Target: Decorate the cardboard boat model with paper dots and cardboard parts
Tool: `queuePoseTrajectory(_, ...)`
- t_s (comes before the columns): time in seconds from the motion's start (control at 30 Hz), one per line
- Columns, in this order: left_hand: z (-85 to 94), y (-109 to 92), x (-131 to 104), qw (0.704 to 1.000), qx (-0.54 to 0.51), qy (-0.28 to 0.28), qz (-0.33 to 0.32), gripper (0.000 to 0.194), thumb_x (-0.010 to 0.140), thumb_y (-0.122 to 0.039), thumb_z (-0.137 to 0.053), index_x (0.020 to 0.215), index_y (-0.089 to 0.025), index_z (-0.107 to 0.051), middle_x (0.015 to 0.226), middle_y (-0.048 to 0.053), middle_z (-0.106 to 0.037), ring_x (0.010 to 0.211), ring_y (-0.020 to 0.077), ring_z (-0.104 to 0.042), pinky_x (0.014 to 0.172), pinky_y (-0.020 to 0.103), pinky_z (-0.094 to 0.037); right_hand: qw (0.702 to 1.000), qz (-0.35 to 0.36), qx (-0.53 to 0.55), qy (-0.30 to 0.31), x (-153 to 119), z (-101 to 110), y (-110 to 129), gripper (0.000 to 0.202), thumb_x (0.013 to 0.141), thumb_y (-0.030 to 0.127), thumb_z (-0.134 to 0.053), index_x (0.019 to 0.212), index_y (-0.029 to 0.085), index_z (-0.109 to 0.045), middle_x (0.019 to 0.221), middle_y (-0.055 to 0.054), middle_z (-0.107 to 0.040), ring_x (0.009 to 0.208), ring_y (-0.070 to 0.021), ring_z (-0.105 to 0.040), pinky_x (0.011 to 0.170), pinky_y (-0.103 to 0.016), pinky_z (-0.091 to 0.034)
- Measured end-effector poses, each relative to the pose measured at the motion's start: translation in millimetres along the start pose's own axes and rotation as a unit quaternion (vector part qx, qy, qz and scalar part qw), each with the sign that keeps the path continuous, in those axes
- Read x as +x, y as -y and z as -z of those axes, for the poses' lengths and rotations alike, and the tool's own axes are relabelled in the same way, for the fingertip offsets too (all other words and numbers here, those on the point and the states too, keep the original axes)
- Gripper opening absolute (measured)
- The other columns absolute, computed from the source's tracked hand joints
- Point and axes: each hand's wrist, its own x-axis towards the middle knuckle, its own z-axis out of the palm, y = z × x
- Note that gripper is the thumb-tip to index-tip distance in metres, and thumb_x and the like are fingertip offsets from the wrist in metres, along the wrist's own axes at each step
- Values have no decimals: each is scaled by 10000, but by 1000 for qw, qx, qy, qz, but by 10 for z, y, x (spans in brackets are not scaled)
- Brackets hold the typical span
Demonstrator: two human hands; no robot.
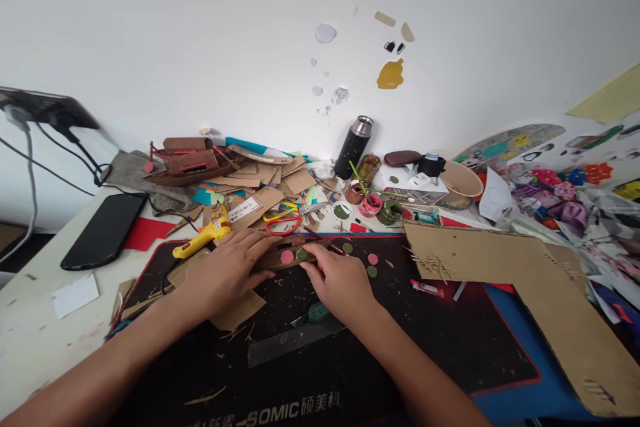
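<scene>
A long brown cardboard piece (pixel 273 260) lies on the black desk mat between my hands, with a pink disc (pixel 287 257) on its face. My left hand (pixel 233 270) grips its left end, thumb on the near side and fingers across the far side. My right hand (pixel 345 280) has thumb and forefinger closed at a green disc (pixel 302 255) against the cardboard, beside the pink one. Right of that hand, loose green and pink discs (pixel 373 259) lie on the mat. A green-handled cutter (pixel 317 311) and a clear ruler-like strip (pixel 280 345) sit below the hands.
A yellow glue gun (pixel 203 239) rests by my left hand. Behind are orange scissors (pixel 284 223), cardboard scraps, a brown model boat (pixel 193 163), paint jars (pixel 390 212) and a black thermos (pixel 354 147). A phone (pixel 104 230) lies left; a large cardboard sheet (pixel 475 253) covers the right.
</scene>
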Motion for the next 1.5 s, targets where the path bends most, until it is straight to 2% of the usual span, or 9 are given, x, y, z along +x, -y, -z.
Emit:
queuePoseTrajectory(0.4, -10, 4, -7, 1000, -12, -5, -10, 421, 1012, -382, -672, 1415, -261, -665, 1442, 121, -707, 1385, 339, -611, 1169, 539, -491, 998, 7, -44, 42, 39, 8, 34, 339, 1094, 302, -581, 1406, 212, -677, 1214, -135, -834, 992, -287, -812, 765, -334, -526)
queuePoseTrajectory(0.6, -16, 10, -9, 1000, -6, 3, -12, 457, 1013, -383, -684, 1450, -257, -643, 1462, 119, -693, 1390, 339, -602, 1180, 544, -482, 997, -2, -43, 58, 43, 34, 71, 350, 1098, 287, -585, 1419, 180, -672, 1217, -151, -830, 1010, -323, -815, 775, -370, -544)
queuePoseTrajectory(1.33, -61, 42, -14, 999, 3, -20, -32, 504, 1003, -353, -694, 1498, -294, -623, 1447, 105, -701, 1383, 335, -620, 1187, 535, -494, 992, 0, -98, 74, 65, 84, 133, 323, 1130, 294, -551, 1418, 194, -657, 1223, -94, -833, 1022, -276, -820, 757, -334, -559)
queuePoseTrajectory(1.5, -56, 41, -5, 999, 7, -4, -31, 520, 986, -338, -726, 1491, -268, -622, 1460, 108, -697, 1386, 340, -615, 1181, 542, -500, 992, 10, -101, 70, 60, 74, 144, 318, 1129, 300, -543, 1402, 189, -663, 1215, -93, -835, 1001, -285, -822, 739, -347, -564)
